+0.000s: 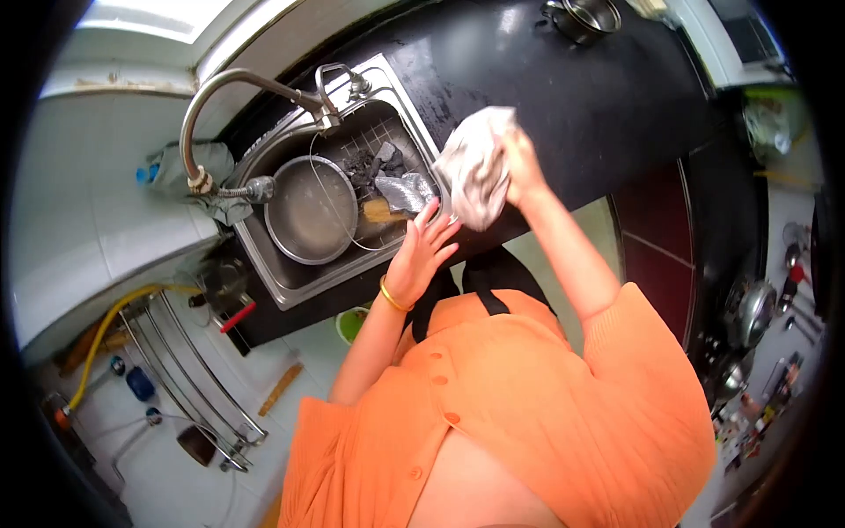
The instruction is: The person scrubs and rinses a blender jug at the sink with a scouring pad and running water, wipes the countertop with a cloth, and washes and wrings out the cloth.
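A crumpled whitish cloth (476,167) hangs from my right hand (523,167), whose fingers are closed on its right side. It is held at the counter edge, just right of the sink (282,286). My left hand (422,253) is near the sink's front edge with fingers spread, and nothing shows in it. Its fingertips come close to the cloth's lower end; whether they touch I cannot tell. Inside the sink are a round metal basin (310,211) of cloudy water, a silvery crumpled piece (407,191), dark scraps (365,167) and a tan block (384,210).
A curved metal faucet (220,79) arches over the sink. On the black counter (493,62) stands a metal pot (583,18) at the back. A metal rack (189,378) is at lower left, and a green-and-white container (352,326) lies below the sink edge.
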Demonstrator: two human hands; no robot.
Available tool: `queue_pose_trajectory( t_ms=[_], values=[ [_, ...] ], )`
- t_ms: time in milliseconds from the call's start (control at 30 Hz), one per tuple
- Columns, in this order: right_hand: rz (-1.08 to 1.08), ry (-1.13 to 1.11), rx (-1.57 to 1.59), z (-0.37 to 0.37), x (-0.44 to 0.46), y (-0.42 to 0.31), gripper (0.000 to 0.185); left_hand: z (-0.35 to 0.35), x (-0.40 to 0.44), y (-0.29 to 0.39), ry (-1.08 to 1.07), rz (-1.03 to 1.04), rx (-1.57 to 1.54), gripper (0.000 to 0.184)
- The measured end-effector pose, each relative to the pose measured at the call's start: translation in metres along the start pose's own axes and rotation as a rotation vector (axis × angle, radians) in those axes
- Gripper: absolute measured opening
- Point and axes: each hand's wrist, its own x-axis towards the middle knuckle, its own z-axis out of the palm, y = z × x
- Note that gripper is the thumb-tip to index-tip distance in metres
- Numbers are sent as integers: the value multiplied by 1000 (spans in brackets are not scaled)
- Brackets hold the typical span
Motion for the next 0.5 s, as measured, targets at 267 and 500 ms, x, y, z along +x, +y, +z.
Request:
queue_pose_trajectory(
  t_ms=[267,500],
  values=[
    [-666,-77,-1462,38,225,-20,84,-63,-98,-68,474,30,25,62],
    [-803,-163,-2092,4,240,51,68,-50,-138,-138,655,120,-161,62]
  ],
)
